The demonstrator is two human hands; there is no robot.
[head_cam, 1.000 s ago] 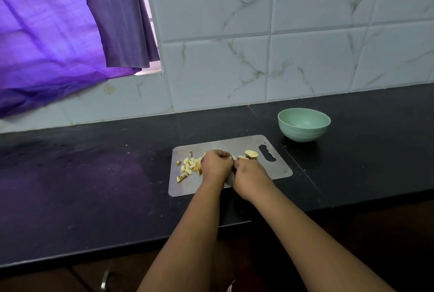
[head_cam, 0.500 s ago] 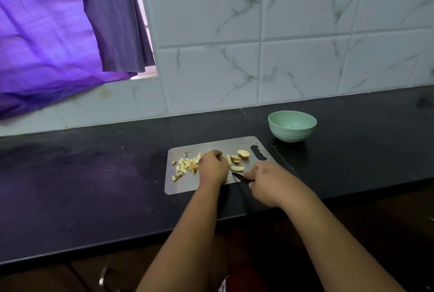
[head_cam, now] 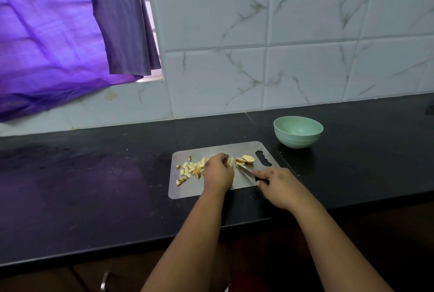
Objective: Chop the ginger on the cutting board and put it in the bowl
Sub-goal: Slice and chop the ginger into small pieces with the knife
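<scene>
A steel cutting board (head_cam: 187, 189) lies on the black counter. Small chopped ginger pieces (head_cam: 189, 169) are heaped on its left part. Larger ginger slices (head_cam: 246, 159) lie near the board's handle slot. My left hand (head_cam: 218, 172) rests fist-like on the board between the two groups, fingers curled over a ginger piece (head_cam: 231, 162) at its tips. My right hand (head_cam: 276, 182) grips a small knife (head_cam: 245, 171) by its dark handle; the blade points up-left toward the slices. A pale green bowl (head_cam: 298, 131) stands behind the board's right corner and looks empty.
The black counter (head_cam: 94, 186) runs left to right, its front edge just below the board. A marble-tiled wall (head_cam: 281, 57) rises behind. A purple curtain (head_cam: 58, 33) hangs at upper left. A cabinet handle (head_cam: 104, 281) shows below the counter.
My right hand drew back to the right from beside the left hand, baring the knife blade. Slices that the hands covered now show. The view shifted slightly.
</scene>
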